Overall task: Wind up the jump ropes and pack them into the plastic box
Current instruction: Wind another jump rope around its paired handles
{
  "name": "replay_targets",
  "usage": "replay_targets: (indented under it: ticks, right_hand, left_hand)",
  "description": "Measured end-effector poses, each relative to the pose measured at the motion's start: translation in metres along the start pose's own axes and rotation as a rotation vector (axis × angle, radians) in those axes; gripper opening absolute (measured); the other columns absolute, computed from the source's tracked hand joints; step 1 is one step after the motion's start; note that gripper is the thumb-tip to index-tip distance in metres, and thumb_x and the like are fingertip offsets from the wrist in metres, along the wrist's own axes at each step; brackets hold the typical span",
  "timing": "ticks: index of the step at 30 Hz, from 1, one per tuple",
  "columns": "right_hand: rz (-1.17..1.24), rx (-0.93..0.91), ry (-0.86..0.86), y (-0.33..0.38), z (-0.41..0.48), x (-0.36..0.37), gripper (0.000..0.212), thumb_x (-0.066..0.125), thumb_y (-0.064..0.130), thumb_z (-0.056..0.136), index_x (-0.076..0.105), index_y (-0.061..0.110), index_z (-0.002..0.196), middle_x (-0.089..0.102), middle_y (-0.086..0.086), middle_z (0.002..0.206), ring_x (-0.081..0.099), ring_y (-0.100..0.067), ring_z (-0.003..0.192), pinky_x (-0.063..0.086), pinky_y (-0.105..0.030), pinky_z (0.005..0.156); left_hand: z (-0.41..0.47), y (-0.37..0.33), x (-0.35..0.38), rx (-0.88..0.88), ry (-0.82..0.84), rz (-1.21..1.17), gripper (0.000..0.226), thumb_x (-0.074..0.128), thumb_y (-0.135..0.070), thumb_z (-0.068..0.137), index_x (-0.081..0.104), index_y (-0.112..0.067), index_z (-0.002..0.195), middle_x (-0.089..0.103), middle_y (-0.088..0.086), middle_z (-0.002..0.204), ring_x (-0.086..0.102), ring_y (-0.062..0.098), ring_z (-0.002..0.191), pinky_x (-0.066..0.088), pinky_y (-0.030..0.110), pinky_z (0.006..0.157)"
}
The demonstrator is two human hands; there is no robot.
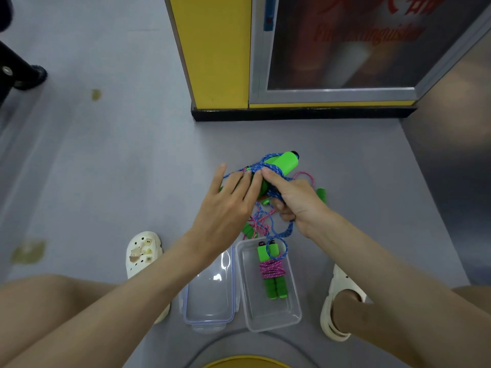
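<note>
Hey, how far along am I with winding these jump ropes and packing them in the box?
Done: one wound pink rope lies in the plastic box. In hand: your right hand grips the blue rope by its green handles, the left hand touching the wraps with straight fingers; a tail hangs loose. Left: finish it, wind the loose pink rope on the floor, pack both. The lid lies beside the box.

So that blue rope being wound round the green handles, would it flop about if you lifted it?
Probably floppy: the blue rope sags in loose loops below the right hand. Its green handles look stiff and, being round, might roll.
</note>
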State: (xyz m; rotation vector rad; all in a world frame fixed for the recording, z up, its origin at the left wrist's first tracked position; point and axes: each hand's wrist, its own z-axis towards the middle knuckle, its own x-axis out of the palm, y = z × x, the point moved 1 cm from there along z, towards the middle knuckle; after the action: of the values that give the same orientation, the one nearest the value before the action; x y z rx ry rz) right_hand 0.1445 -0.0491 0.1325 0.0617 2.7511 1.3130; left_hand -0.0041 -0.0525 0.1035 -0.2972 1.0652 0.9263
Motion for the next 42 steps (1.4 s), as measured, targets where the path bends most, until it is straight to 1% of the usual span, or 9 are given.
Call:
replay_targets:
  ticks: [3, 6, 11, 15, 21, 24, 30, 38, 42]
  right_hand:
    - [0.014, -0.022, -0.027, 0.001, 0.001, -0.003, 0.040, 0.064, 0.047, 0.084, 0.047, 0.017, 0.063, 0.039, -0.001, 0.046, 0.024, -0.007, 0.031, 0.021, -0.016, 0.033]
    - [-0.011, -0.040, -0.024, 0.005, 0.004, -0.008, 0.039, 0.064, 0.047, 0.084, 0.052, 0.016, 0.062, 0.040, 0.000, 0.046, 0.027, -0.007, 0.032, 0.024, -0.017, 0.034]
    - [-0.036, -0.042, 0.132, 0.003, 0.004, -0.009, 0.038, 0.062, 0.047, 0.085, 0.052, 0.016, 0.065, 0.043, 0.000, 0.048, 0.026, -0.007, 0.035, 0.024, -0.020, 0.040]
    - [-0.048, -0.074, 0.182, 0.000, 0.004, -0.008, 0.040, 0.058, 0.045, 0.089, 0.055, 0.013, 0.064, 0.047, -0.003, 0.049, 0.027, -0.009, 0.036, 0.027, -0.022, 0.043]
    - [-0.128, -0.177, 0.115, -0.004, 0.008, -0.009, 0.027, 0.065, 0.036, 0.085, 0.067, 0.014, 0.070, 0.061, -0.005, 0.064, 0.054, -0.014, 0.063, 0.047, -0.015, 0.063]
    - [-0.165, -0.183, 0.106, -0.004, 0.009, -0.011, 0.010, 0.069, 0.017, 0.084, 0.066, 0.014, 0.075, 0.062, 0.004, 0.058, 0.054, -0.007, 0.057, 0.043, -0.011, 0.052]
    - [-0.271, -0.146, 0.119, -0.004, 0.008, -0.007, 0.006, 0.073, 0.016, 0.081, 0.068, 0.012, 0.083, 0.056, 0.006, 0.053, 0.044, 0.002, 0.038, 0.035, -0.014, 0.043]
    - [-0.370, -0.205, 0.088, -0.003, 0.007, -0.002, 0.016, 0.075, 0.016, 0.080, 0.071, 0.002, 0.088, 0.051, 0.004, 0.052, 0.041, 0.001, 0.037, 0.031, -0.008, 0.040]
    - [-0.325, -0.148, 0.069, -0.005, 0.008, 0.000, 0.025, 0.061, 0.021, 0.092, 0.071, -0.002, 0.089, 0.049, 0.008, 0.044, 0.037, 0.001, 0.034, 0.030, -0.008, 0.038]
  left_hand:
    - [0.001, 0.002, 0.002, -0.056, 0.095, -0.123, 0.047, 0.044, -0.036, 0.094, 0.055, -0.005, 0.128, 0.063, 0.010, 0.118, 0.060, 0.026, 0.106, 0.034, 0.052, 0.105]
    - [0.009, 0.005, -0.009, -0.325, 0.176, -0.503, 0.058, 0.041, -0.051, 0.093, 0.052, -0.010, 0.132, 0.059, 0.005, 0.123, 0.054, 0.022, 0.111, 0.040, 0.035, 0.096]
    - [0.019, 0.022, -0.018, -1.111, 0.581, -1.483, 0.046, 0.063, -0.034, 0.089, 0.050, -0.021, 0.131, 0.063, 0.002, 0.117, 0.065, 0.016, 0.097, 0.056, 0.032, 0.079]
    - [0.014, 0.021, -0.022, -1.105, 0.696, -1.740, 0.030, 0.068, -0.019, 0.083, 0.061, -0.021, 0.112, 0.072, 0.004, 0.094, 0.070, 0.026, 0.079, 0.056, 0.032, 0.065]
    - [0.015, 0.030, -0.016, -1.231, 0.401, -1.555, 0.048, 0.073, -0.002, 0.079, 0.057, -0.014, 0.122, 0.070, 0.008, 0.096, 0.068, 0.022, 0.075, 0.057, 0.028, 0.061]
    - [0.015, 0.033, -0.015, -1.129, 0.318, -1.370, 0.049, 0.073, -0.002, 0.078, 0.057, -0.018, 0.121, 0.069, 0.002, 0.092, 0.066, 0.016, 0.074, 0.053, 0.022, 0.057]
    - [0.006, 0.034, -0.009, -0.921, 0.306, -0.839, 0.059, 0.074, -0.024, 0.078, 0.049, -0.029, 0.131, 0.068, 0.001, 0.105, 0.062, 0.027, 0.096, 0.052, 0.042, 0.082]
    - [0.005, 0.022, -0.013, -0.624, 0.272, -0.457, 0.059, 0.066, -0.022, 0.085, 0.042, -0.022, 0.139, 0.068, 0.007, 0.095, 0.063, 0.034, 0.081, 0.046, 0.036, 0.062]
    - [0.004, 0.020, -0.013, -0.524, 0.268, -0.351, 0.064, 0.080, -0.009, 0.069, 0.055, -0.010, 0.129, 0.066, 0.009, 0.073, 0.060, 0.031, 0.056, 0.042, 0.030, 0.043]
